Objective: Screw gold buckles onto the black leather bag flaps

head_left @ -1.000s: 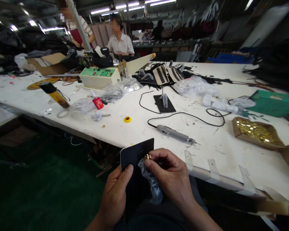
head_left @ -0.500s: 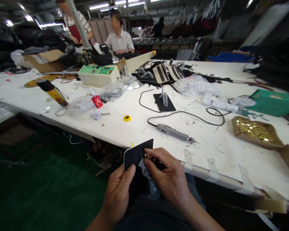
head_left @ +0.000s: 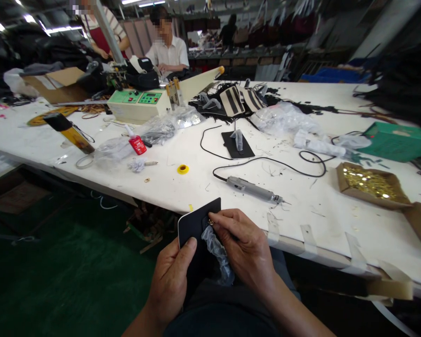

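My left hand is closed on the edge of a dark, flat panel with a pale rim, its thumb lying on the near face. The thumb and fingertips of my right hand pinch a small gold-coloured metal fitting against that face; its exact kind is partly hidden by the fingers. From beside the fitting a strip of crumpled clear plastic wrap hangs down. The panel is tilted up over my lap, just off the front edge of the table.
On the white table lie a grey electric screwdriver with its cord, a yellow ring, a red glue bottle and another black panel. A box of gold fittings stands right. Across the table a person sits.
The whole view has shifted slightly. My right fingertips have moved a little closer around the gold fitting, which now sits against the panel; my left hand keeps its hold.
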`<action>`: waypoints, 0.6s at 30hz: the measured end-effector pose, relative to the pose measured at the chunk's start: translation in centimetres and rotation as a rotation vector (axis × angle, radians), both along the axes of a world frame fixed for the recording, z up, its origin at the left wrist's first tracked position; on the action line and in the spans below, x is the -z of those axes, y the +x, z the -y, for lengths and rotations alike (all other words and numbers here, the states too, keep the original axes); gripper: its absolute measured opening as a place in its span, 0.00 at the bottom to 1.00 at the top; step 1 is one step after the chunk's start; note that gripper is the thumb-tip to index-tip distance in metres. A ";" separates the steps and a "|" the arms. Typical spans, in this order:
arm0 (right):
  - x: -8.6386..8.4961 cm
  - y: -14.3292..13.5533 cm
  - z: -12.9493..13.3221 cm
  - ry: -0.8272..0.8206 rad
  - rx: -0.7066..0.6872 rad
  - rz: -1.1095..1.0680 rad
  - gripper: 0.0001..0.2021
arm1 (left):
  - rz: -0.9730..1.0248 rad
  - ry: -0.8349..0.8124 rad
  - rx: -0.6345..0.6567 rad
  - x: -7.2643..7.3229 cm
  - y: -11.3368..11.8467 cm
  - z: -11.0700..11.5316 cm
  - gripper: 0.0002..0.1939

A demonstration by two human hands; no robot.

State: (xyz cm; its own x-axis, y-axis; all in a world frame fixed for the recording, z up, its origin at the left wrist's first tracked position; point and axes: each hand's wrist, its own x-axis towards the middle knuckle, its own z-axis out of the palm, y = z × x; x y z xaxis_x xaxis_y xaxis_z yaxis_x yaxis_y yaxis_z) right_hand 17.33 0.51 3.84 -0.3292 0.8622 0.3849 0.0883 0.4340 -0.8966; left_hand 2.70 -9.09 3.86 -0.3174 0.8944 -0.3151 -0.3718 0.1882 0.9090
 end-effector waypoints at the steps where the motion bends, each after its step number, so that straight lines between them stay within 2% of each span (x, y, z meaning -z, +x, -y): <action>1: -0.1 0.0 0.0 0.001 0.000 0.002 0.14 | 0.006 0.000 -0.005 0.0 0.0 0.0 0.24; 9: -1.2 -0.3 -0.4 0.018 0.023 -0.037 0.09 | 0.007 0.013 -0.033 0.4 0.1 -0.7 0.23; 15: -0.6 -1.1 -0.8 0.081 0.024 -0.005 0.08 | 0.048 -0.012 -0.109 0.5 0.3 -1.8 0.24; 18: 0.1 -1.1 -0.8 0.104 0.023 0.010 0.10 | 0.084 -0.044 -0.060 0.2 0.3 -2.2 0.25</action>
State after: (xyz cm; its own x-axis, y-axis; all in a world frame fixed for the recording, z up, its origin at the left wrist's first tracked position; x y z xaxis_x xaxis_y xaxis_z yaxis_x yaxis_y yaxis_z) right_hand 16.22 1.27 3.73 -0.3141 0.8250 0.4698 0.1076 0.5226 -0.8457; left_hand 2.99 -6.85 3.64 -0.3408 0.8592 -0.3816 -0.4585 0.2024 0.8653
